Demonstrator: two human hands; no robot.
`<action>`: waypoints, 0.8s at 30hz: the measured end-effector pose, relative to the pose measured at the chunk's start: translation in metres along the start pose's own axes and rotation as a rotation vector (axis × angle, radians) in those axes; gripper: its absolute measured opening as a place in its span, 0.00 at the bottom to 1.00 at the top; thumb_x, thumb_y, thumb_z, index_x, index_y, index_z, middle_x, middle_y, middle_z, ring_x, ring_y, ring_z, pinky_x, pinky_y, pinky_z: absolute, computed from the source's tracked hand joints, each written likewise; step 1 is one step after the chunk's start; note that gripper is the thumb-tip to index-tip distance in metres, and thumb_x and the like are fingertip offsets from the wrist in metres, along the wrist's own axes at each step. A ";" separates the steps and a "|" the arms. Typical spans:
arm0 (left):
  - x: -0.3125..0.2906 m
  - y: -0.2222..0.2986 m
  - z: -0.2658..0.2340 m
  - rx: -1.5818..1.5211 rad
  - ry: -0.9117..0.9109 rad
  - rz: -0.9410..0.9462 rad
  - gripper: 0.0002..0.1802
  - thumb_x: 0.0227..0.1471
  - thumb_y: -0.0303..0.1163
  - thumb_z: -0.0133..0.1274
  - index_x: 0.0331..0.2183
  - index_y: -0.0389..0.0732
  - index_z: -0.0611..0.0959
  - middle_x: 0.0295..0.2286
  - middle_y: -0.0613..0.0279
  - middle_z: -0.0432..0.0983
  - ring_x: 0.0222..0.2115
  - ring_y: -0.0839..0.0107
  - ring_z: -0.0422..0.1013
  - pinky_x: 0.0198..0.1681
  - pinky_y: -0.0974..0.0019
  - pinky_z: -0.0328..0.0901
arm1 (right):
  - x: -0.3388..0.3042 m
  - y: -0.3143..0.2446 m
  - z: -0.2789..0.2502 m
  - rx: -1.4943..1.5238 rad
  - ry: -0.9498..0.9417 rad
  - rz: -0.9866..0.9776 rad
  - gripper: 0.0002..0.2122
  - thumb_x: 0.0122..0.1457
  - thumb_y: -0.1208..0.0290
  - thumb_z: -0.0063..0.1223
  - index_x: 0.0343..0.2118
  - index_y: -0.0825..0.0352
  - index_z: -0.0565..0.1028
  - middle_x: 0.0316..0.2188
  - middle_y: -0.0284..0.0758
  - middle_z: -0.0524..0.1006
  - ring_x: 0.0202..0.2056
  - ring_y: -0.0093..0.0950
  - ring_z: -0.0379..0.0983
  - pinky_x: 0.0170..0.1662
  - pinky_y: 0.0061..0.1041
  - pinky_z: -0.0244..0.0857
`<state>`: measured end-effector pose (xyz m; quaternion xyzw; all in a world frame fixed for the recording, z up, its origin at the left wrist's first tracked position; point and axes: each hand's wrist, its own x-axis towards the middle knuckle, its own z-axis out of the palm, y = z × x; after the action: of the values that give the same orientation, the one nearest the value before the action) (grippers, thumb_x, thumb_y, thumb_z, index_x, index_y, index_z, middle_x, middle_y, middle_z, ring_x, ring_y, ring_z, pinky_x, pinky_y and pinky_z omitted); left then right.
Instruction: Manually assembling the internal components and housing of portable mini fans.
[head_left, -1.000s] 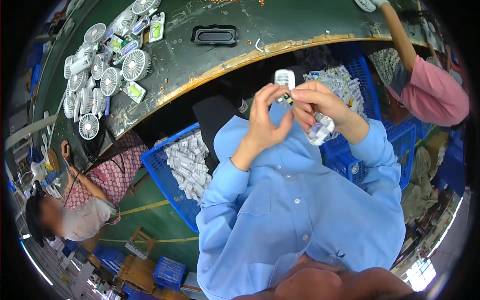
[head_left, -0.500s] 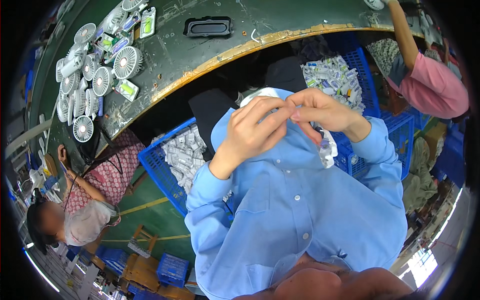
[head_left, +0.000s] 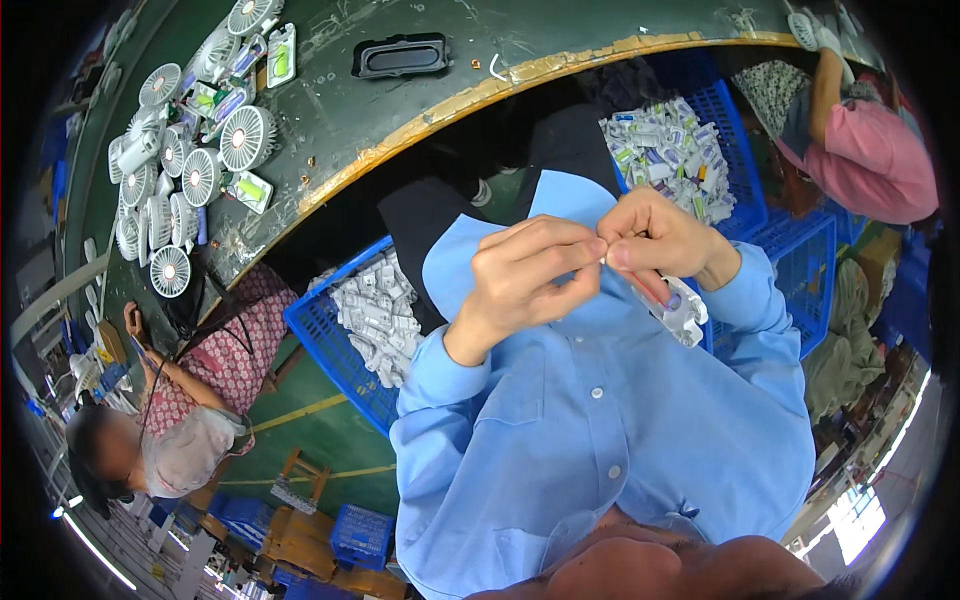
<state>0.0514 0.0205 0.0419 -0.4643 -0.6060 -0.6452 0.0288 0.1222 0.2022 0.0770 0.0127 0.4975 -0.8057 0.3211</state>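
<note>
Above my lap, my left hand (head_left: 525, 272) and my right hand (head_left: 662, 240) meet at the fingertips. Both pinch at a tiny whitish bit between them, too small to name. The lower fingers of my right hand also keep a white plastic casing (head_left: 686, 325) with a purple cylinder in it, against the palm side. Part of that casing is hidden behind the fingers. My left hand's thumb and forefinger are closed, with the other fingers curled.
A blue crate (head_left: 345, 372) of white casings stands at my left, another blue crate (head_left: 745, 160) of casings with coloured cells at my right. On the green bench (head_left: 330, 110) lie several white fans (head_left: 247, 138) and a black tray (head_left: 402, 57). Co-workers sit on both sides.
Both hands have shifted slightly right and down, still pinched together. The white casing has moved the same way and tilted. A white shape behind my left hand is no longer visible.
</note>
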 end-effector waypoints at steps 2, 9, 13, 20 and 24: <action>-0.002 0.001 0.003 -0.102 -0.012 -0.054 0.10 0.30 0.17 0.60 0.24 0.34 0.81 0.24 0.58 0.77 0.21 0.68 0.75 0.23 0.71 0.70 | -0.006 0.007 -0.004 -0.062 -0.023 -0.062 0.14 0.59 0.69 0.45 0.18 0.69 0.69 0.07 0.30 0.71 0.08 0.16 0.65 0.15 0.14 0.55; -0.014 -0.018 -0.030 -0.762 0.309 -0.443 0.06 0.43 0.16 0.56 0.29 0.33 0.80 0.27 0.49 0.75 0.23 0.64 0.75 0.24 0.66 0.72 | -0.066 0.027 -0.027 0.072 0.043 -0.403 0.15 0.56 0.65 0.55 0.16 0.69 0.70 0.06 0.30 0.70 0.08 0.14 0.64 0.10 0.16 0.52; 0.014 -0.015 -0.039 -1.052 0.317 -0.317 0.09 0.42 0.21 0.58 0.30 0.37 0.79 0.25 0.55 0.72 0.18 0.64 0.71 0.18 0.67 0.68 | -0.126 0.071 -0.148 -0.517 0.612 0.228 0.12 0.55 0.66 0.55 0.26 0.72 0.71 0.21 0.41 0.76 0.18 0.26 0.73 0.20 0.24 0.63; 0.045 -0.024 -0.040 -1.413 0.077 -0.174 0.07 0.36 0.23 0.57 0.25 0.36 0.80 0.24 0.55 0.76 0.16 0.72 0.71 0.15 0.77 0.64 | -0.033 0.072 -0.054 0.064 0.423 -0.045 0.34 0.60 0.40 0.36 0.55 0.71 0.63 0.41 0.47 0.75 0.37 0.33 0.76 0.37 0.28 0.69; 0.064 -0.007 -0.011 -1.220 -0.272 -0.106 0.07 0.31 0.20 0.56 0.22 0.33 0.83 0.18 0.57 0.75 0.11 0.72 0.67 0.12 0.72 0.59 | 0.001 0.040 -0.024 0.537 0.080 -0.029 0.36 0.60 0.37 0.30 0.53 0.70 0.63 0.38 0.46 0.76 0.30 0.32 0.77 0.30 0.23 0.71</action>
<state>0.0053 0.0471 0.0788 -0.4444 -0.1489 -0.8108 -0.3507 0.1350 0.2092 0.0326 0.1219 0.2782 -0.9123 0.2748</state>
